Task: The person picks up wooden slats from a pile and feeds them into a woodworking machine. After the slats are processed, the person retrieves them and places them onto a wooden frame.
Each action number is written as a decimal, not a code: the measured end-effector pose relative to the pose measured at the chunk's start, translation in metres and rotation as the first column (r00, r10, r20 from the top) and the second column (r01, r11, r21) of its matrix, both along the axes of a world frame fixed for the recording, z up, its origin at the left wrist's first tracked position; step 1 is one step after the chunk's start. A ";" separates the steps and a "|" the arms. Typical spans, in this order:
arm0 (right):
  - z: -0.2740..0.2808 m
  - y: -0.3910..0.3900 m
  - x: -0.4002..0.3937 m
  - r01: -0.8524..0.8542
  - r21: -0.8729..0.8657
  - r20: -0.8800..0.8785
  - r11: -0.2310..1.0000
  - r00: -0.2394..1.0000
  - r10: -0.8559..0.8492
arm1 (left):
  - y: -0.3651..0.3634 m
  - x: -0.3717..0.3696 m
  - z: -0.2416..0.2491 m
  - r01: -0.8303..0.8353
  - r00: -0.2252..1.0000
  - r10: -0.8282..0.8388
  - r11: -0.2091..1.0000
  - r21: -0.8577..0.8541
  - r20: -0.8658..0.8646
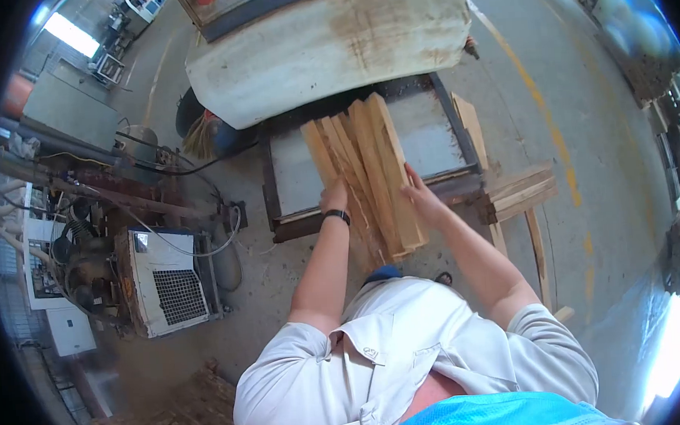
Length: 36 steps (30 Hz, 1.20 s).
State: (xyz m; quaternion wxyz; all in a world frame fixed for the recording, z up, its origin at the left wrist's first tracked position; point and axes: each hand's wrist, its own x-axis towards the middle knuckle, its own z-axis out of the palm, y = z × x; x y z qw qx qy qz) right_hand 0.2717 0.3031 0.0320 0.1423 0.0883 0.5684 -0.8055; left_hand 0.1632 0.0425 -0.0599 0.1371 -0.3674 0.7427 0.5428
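Note:
Several rough wooden boards (pixel 366 176) lie side by side, slightly fanned, on the machine's metal bed (pixel 290 165). Their near ends stick out past its front edge toward my body. My left hand (pixel 335 197), with a black band at the wrist, is closed against the left side of the bundle. On the opposite side, my right hand (pixel 426 199) presses the outer board, thumb near its top edge. The bundle is held between both hands. Its far ends reach the lower edge of the machine's pale, stained hood (pixel 300 67).
Right of the bed, more boards (pixel 521 190) rest on a wooden stand (pixel 536 243). At the left stands a white unit with a black grille (pixel 180 295), among hoses and pipes. A broom (pixel 199 137) is beside the hood. Many wood blocks (pixel 173 413) are stacked lower left.

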 end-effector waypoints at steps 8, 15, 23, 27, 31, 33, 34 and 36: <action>0.012 0.004 -0.047 -0.033 0.173 0.177 0.984 0.984 0.002 | 0.016 -0.011 0.098 0.308 0.944 -0.270 0.928 -0.211 0.192; 0.012 0.002 -0.047 -0.169 0.891 0.159 0.421 0.985 0.060 | 0.002 0.006 0.073 0.316 0.940 -0.337 0.922 -0.221 -0.061; 0.041 -0.010 0.030 0.105 0.937 -0.184 0.334 0.960 0.213 | -0.010 0.128 0.107 0.546 0.441 -0.870 0.455 -0.703 -0.221; 0.045 -0.007 0.081 0.020 0.987 -0.115 0.160 0.781 0.613 | 0.009 0.194 0.121 0.663 0.302 -0.953 0.189 -0.724 0.027; 0.044 -0.009 0.090 -0.033 0.994 -0.051 0.100 0.680 0.731 | 0.025 0.203 0.108 0.662 0.249 -0.944 0.003 -0.749 0.217; 0.038 -0.010 0.087 0.013 0.997 -0.065 0.076 0.667 0.742 | 0.028 0.198 0.101 0.646 0.279 -0.926 -0.015 -0.763 0.254; 0.034 -0.010 0.085 0.054 0.997 -0.077 0.055 0.659 0.748 | 0.027 0.197 0.098 0.611 0.279 -0.930 -0.019 -0.791 0.238; 0.032 -0.010 0.079 0.068 0.997 -0.073 0.038 0.648 0.758 | 0.027 0.191 0.096 0.570 0.281 -0.933 -0.026 -0.821 0.225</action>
